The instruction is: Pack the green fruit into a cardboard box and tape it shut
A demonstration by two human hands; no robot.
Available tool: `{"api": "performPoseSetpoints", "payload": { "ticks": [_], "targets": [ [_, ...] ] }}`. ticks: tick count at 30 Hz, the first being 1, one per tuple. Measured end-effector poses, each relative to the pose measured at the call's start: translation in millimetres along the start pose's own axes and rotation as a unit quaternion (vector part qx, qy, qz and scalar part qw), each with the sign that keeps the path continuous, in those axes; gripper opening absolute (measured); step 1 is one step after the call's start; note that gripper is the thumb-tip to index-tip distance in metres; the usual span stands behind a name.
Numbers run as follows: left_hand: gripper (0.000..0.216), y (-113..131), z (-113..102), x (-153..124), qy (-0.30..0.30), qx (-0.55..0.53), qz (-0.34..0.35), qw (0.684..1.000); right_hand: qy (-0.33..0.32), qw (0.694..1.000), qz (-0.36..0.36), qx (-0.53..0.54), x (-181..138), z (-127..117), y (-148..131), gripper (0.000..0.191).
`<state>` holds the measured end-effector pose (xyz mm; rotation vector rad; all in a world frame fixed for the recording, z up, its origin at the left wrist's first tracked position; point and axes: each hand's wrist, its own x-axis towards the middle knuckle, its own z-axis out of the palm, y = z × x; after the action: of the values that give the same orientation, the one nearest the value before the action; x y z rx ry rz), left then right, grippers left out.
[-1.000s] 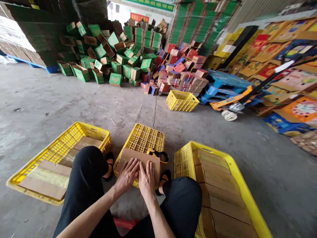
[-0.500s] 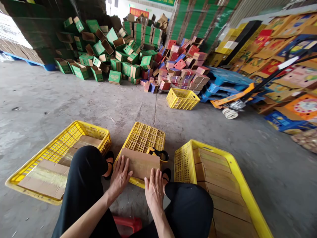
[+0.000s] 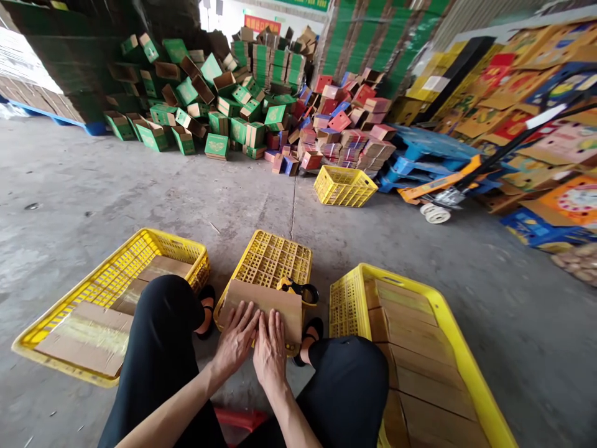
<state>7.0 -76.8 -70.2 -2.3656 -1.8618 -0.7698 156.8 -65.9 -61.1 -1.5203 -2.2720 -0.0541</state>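
Note:
A flat-topped cardboard box rests on an upturned yellow crate between my knees. My left hand lies flat on the box's near part, fingers stretched out. Close beside it, my right hand also presses flat on the cardboard, fingers extended. Just behind the box on the crate sits a yellow and black tape dispenser, partly hidden by the box. To the left, a yellow crate holds several taped cardboard pieces. On the right, another yellow crate is packed with cardboard boxes.
Part of a red stool shows below me. Farther off stand a yellow crate, a heap of green boxes, red and blue boxes, blue pallets and a pallet jack.
My hands have slid inward from the box's two sides and now lie next to each other near its middle. The right hand has moved left, the left hand slightly right.

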Motion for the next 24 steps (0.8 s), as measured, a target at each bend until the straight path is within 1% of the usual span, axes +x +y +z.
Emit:
{"api": "performPoseSetpoints", "payload": {
  "ticks": [3,5,7,9,10,12,14,15,17,20,22,24],
  "targets": [
    [0.051,-5.8,-4.8,2.3,-0.025,-0.023,0.010,0.999,-0.021,1.000,0.011,0.002,3.8,-8.1,9.5,0.051],
    [0.049,-12.8,-8.3,3.1,-0.023,-0.038,-0.013,0.999,-0.027,0.999,0.046,-0.004,6.8,-13.2,23.9,0.050],
    [0.048,-21.5,-10.2,3.0,-0.004,-0.061,-0.069,0.996,-0.019,0.994,0.108,0.002,10.3,-16.1,42.9,0.055],
    [0.049,-30.2,-9.8,2.6,0.024,-0.104,-0.149,0.983,-0.005,0.984,0.171,0.045,13.4,-16.5,62.1,0.070],
    [0.051,-34.1,-8.9,2.8,0.032,-0.135,-0.189,0.972,0.001,0.976,0.201,0.088,14.7,-16.0,70.4,0.081],
    [0.057,-40.2,-6.7,4.5,0.036,-0.205,-0.255,0.944,0.007,0.949,0.261,0.178,17.0,-14.9,82.4,0.096],
    [0.064,-43.8,-5.6,8.1,0.026,-0.266,-0.292,0.918,0.004,0.924,0.304,0.233,19.2,-14.5,88.3,0.101],
    [0.066,-44.8,-5.9,10.3,0.021,-0.288,-0.303,0.908,0.002,0.917,0.318,0.242,20.5,-14.9,89.4,0.101],
    [0.070,-46.1,-8.2,14.3,0.018,-0.318,-0.320,0.892,0.000,0.913,0.328,0.241,23.2,-17.3,89.7,0.100],
    [0.079,-46.6,-13.6,16.8,0.019,-0.348,-0.343,0.872,0.006,0.911,0.332,0.245,27.0,-25.4,89.2,0.104],
    [0.085,-45.2,-15.5,15.8,0.019,-0.372,-0.355,0.857,0.011,0.912,0.328,0.247,28.4,-35.4,89.8,0.105],
    [0.087,-41.3,-14.0,14.4,0.019,-0.400,-0.364,0.841,0.018,0.916,0.315,0.249,29.4,-50.5,90.2,0.098]
  ]
}}
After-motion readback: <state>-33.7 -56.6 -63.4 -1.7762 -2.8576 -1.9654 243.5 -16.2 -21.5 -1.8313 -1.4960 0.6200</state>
